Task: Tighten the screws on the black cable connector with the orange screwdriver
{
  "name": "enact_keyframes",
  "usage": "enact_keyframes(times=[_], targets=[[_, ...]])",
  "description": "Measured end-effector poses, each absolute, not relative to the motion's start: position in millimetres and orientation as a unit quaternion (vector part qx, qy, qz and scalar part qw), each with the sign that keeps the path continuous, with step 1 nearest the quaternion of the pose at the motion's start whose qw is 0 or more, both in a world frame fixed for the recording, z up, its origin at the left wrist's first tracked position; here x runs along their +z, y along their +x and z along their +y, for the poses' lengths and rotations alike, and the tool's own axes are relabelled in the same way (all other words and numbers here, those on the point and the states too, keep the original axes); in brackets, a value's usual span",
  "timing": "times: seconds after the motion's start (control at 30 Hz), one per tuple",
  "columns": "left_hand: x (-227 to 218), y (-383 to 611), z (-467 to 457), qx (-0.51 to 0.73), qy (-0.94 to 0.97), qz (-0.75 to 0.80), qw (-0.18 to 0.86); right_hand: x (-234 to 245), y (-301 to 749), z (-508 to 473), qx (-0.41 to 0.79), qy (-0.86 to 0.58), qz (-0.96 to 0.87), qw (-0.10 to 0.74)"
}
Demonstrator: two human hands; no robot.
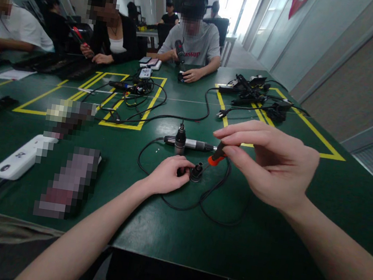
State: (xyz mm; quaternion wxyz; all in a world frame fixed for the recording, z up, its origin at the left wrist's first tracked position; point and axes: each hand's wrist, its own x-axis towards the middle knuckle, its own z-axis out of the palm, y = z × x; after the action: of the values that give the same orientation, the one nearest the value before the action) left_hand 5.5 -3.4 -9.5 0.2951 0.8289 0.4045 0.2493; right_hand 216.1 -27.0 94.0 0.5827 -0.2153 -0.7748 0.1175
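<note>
Lying by the near edge: a pixelated oblong (70,179) is resting on the green desk (151,233), left of the middle.
Power strip (23,156): it is slanting, white, toward the desk's left edge.
Left hand (170,175): its thumb and index finger are pinching the left side of a black stepped cylinder (196,174).
Cylinder's place: it is standing upright, between the near edge and a corded handpiece (195,144).
Right hand (267,159): its thumb and fingertips are pinching a small screwdriver (218,155) above the desk.
Orange-and-black handle: it is tilting, the thin shaft pointing down-left toward the cylinder; whether the tip is touching, I cannot tell.
Pointed black cylinder (180,139): it is standing upright in front of the handpiece, which is lying along the near edge's direction.
Yellow tape (152,107): it is framing areas where cable tangles (246,90) are lying.
Far edge: a seated co-worker (192,42) is holding a black power driver (179,52).
</note>
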Motion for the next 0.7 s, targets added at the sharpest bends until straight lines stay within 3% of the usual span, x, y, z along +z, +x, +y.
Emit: enact_keyframes(times=[0.7], targets=[[-9.5, 5.1, -2.9, 0.243, 0.829, 0.411, 0.291, 92.1, 218.0, -26.4, 0.096, -0.250, -0.773, 0.575]])
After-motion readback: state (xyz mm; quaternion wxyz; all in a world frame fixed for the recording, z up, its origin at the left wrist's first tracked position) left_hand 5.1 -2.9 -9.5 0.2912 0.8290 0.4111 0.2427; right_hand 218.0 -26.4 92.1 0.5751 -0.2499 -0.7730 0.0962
